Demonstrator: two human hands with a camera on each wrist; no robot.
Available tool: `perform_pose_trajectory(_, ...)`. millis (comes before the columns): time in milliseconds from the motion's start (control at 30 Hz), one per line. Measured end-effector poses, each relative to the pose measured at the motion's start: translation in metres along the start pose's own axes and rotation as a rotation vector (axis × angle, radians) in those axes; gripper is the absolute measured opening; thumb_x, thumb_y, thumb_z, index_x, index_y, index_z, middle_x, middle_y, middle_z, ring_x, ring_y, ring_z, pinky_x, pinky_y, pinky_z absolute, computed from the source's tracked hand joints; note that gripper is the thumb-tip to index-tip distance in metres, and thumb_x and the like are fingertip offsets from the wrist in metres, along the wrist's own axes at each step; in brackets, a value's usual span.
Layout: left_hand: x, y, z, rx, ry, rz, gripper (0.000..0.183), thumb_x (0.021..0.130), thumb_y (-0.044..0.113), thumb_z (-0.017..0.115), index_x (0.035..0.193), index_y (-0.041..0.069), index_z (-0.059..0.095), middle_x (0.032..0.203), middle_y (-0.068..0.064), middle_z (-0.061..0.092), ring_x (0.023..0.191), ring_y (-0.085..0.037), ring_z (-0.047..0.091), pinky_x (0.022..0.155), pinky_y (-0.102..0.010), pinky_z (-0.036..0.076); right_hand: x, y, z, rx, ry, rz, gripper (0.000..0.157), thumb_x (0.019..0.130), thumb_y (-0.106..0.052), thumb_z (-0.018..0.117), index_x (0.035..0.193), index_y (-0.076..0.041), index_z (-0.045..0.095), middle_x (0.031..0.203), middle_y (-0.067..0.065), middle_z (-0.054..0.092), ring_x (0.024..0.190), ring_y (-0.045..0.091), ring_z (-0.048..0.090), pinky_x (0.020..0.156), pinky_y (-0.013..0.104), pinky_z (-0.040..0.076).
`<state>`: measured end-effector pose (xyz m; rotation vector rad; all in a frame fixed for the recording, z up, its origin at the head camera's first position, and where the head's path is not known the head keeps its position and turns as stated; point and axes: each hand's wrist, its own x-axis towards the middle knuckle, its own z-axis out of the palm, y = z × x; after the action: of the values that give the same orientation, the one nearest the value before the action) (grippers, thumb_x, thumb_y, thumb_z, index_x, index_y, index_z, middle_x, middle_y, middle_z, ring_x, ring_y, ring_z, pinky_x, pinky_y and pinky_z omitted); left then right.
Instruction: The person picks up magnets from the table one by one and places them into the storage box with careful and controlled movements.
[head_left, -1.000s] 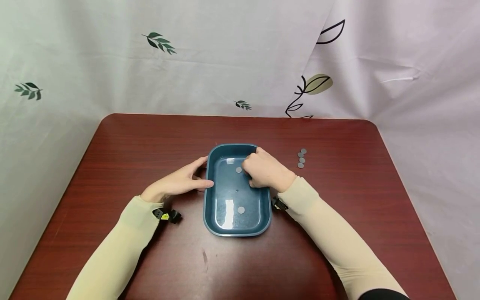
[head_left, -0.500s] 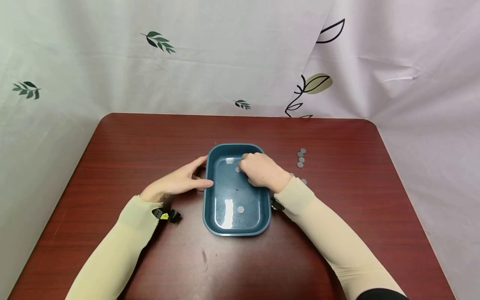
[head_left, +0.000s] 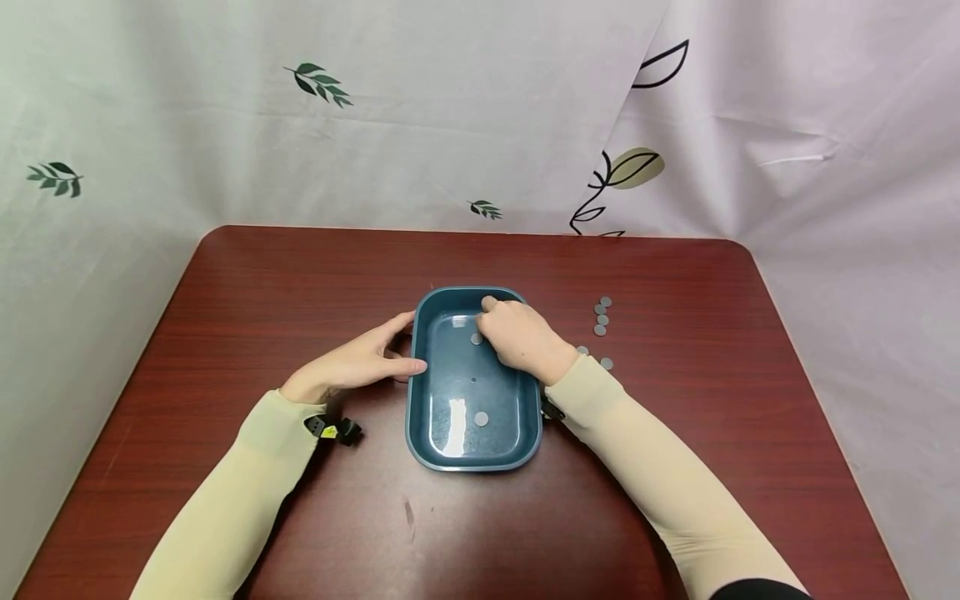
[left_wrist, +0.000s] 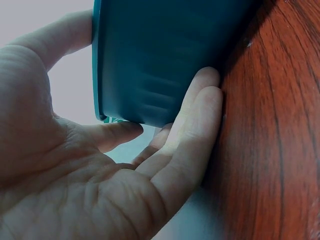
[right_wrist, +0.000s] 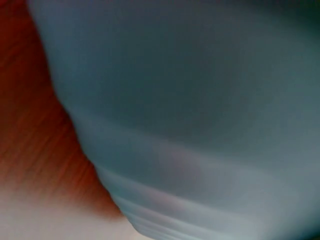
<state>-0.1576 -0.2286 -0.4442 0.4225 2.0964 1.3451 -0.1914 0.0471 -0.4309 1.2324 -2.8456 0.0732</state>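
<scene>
Tray (head_left: 442, 379), blue, rectangular: set at frame centre on a red-brown table (head_left: 337, 279). Left hand (head_left: 356, 362): placed at the tray's left side, thumb laid on the rim, loosely extended fingers rested against the outer wall. Right hand (head_left: 525, 337): lowered into the tray's upper right, fingers curled; fingertips hidden, so whether anything is held cannot be told. Grey discs (head_left: 482, 419): one seen in the tray's lower half, one just beside the right hand's fingers; four lined up right of frame centre, two beside the right sleeve (head_left: 645, 433).
</scene>
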Motion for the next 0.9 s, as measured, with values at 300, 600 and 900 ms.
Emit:
perform_pose_trajectory(300, 0.0, 0.0, 0.0, -0.001, 0.002, -0.006, 0.091, 0.098, 0.032, 0.074, 0.167, 0.021, 0.014, 0.151, -0.018, 0.044, 0.1, -0.026, 0.075, 0.087, -0.041, 0.063, 0.0, 0.0, 0.001, -0.01, 0.002, -0.004, 0.02, 0.105, -0.014, 0.06, 0.097, -0.006, 0.077, 0.087, 0.01, 0.056, 0.067, 0.02, 0.056, 0.063, 0.031, 0.053)
perform_pose_trajectory(600, 0.0, 0.0, 0.0, -0.003, 0.008, -0.009, 0.09, 0.098, 0.032, 0.074, 0.166, 0.022, 0.016, 0.151, -0.018, 0.044, 0.101, -0.026, 0.075, 0.087, -0.042, 0.063, -0.001, 0.002, -0.002, 0.02, -0.018, -0.026, 0.019, 0.104, -0.014, 0.061, 0.1, -0.005, 0.078, 0.088, 0.01, 0.055, 0.068, 0.018, 0.056, 0.064, 0.029, 0.052)
perform_pose_trajectory(900, 0.001, 0.001, 0.0, -0.008, -0.001, -0.02, 0.091, 0.098, 0.032, 0.074, 0.167, 0.023, 0.015, 0.152, -0.017, 0.044, 0.101, -0.025, 0.076, 0.086, -0.041, 0.063, -0.004, 0.005, -0.011, 0.084, 0.011, -0.058, 0.011, 0.098, -0.011, 0.065, 0.1, -0.008, 0.076, 0.089, 0.007, 0.057, 0.073, 0.019, 0.057, 0.066, 0.032, 0.053)
